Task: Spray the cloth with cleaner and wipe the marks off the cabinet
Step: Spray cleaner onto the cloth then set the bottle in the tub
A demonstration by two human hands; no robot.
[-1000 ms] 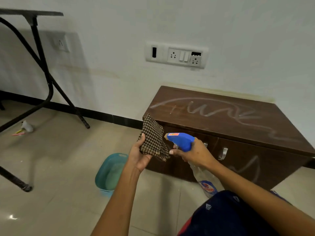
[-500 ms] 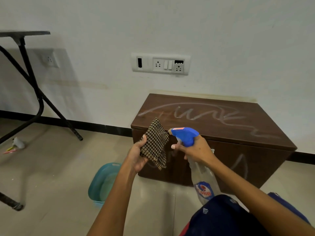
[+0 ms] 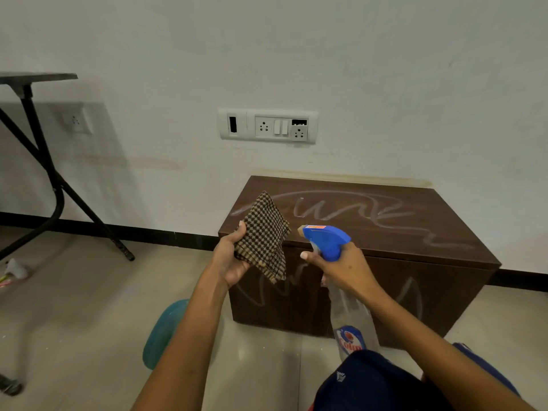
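My left hand [image 3: 229, 261] holds a folded brown checked cloth [image 3: 264, 235] upright in front of the cabinet. My right hand [image 3: 344, 269] grips a clear spray bottle [image 3: 351, 318] with a blue trigger head [image 3: 326, 240]; its nozzle points at the cloth from a short gap to the right. The dark brown cabinet [image 3: 444, 232] stands against the wall, with whitish scribbled marks [image 3: 355, 212] across its top and more on its front [image 3: 410, 292].
A teal plastic basin [image 3: 161, 333] sits on the tiled floor left of the cabinet, partly behind my left arm. A black folding table leg [image 3: 56, 179] stands at the left. A switch panel [image 3: 267, 126] is on the wall above. My knee [image 3: 370, 384] is at the bottom.
The view has tilted and moved so the cabinet sits lower and more central. Cloth and bottle stay raised in my hands, with the nozzle now a little further from the cloth.
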